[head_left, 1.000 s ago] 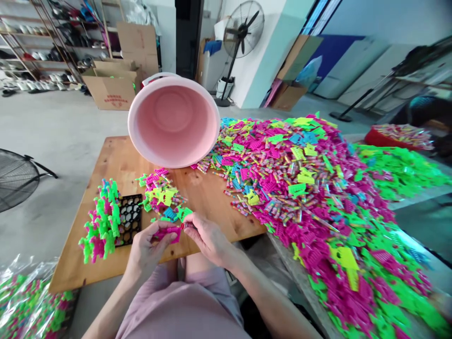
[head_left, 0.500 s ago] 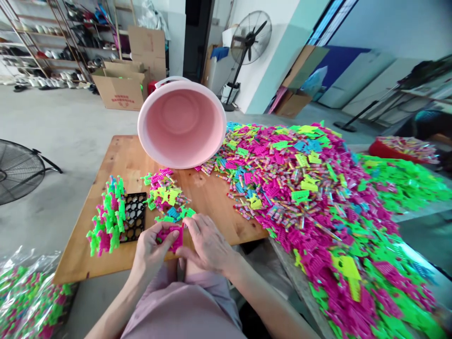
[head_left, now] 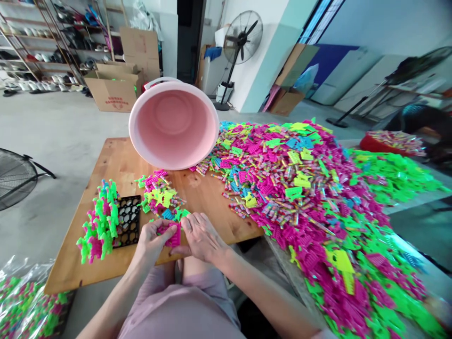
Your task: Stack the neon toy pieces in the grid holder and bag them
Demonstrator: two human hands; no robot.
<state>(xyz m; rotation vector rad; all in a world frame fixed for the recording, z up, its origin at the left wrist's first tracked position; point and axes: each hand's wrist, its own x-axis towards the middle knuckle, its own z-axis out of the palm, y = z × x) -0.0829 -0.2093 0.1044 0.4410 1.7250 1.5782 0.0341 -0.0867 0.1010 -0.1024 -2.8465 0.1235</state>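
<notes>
My left hand (head_left: pixel 152 240) is closed round a bright pink plastic toy part (head_left: pixel 173 237), its thumb lying across the front. At the part's right edge is my right hand (head_left: pixel 203 238), fingers bent at the upper corner and thumb below; its fingertips are partly hidden. Just beyond both hands lies a small heap of pink, yellow, green and blue toy parts (head_left: pixel 158 193) mixed with small printed tubes. To the left, a black tray with round holes (head_left: pixel 127 219) has green and pink figure-shaped toys (head_left: pixel 100 221) standing along its left side.
A pink tub (head_left: pixel 173 125) lies tipped towards me on the wooden table (head_left: pixel 116 160). A large pile of toy parts and tubes (head_left: pixel 282 183) covers the right side. Clear bags of toys (head_left: pixel 28 296) sit at lower left. A floor fan (head_left: pixel 16 179) stands left, cardboard boxes (head_left: pixel 111 92) behind.
The view has shifted slightly, moving the scene a little left. Both hands stay at the pink part, with the right fingers shifting slightly along its edge.
</notes>
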